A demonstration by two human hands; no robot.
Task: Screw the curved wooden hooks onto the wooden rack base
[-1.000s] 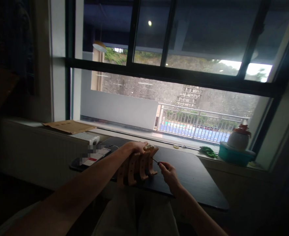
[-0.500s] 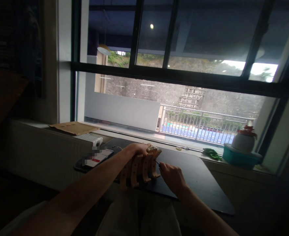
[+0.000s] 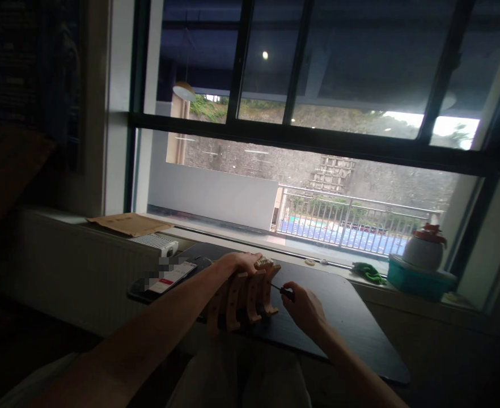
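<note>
A wooden rack (image 3: 232, 306) with several curved slats stands on the dark tabletop in front of me. My left hand (image 3: 245, 262) is closed over its far upper edge, with some fingers hidden. Beside that hand, at the top of the rack, is a small pale, ridged thing (image 3: 263, 262) that I cannot make out. To the right of the rack, my right hand (image 3: 301, 303) grips a screwdriver (image 3: 287, 293) by its dark handle. The thin shaft points left at the rack's rightmost slat; whether the tip touches is unclear.
A phone (image 3: 171, 277) lies on the left of the dark table (image 3: 339, 317). Behind it are a white box (image 3: 159, 245) and a brown envelope (image 3: 128, 223). On the sill at right sit a green cloth (image 3: 369, 273), a teal container (image 3: 420, 277) and a jug (image 3: 424, 249).
My right hand has shifted slightly right, and more of the screwdriver's handle shows. My left hand stays on the rack. The whole view has moved a little.
</note>
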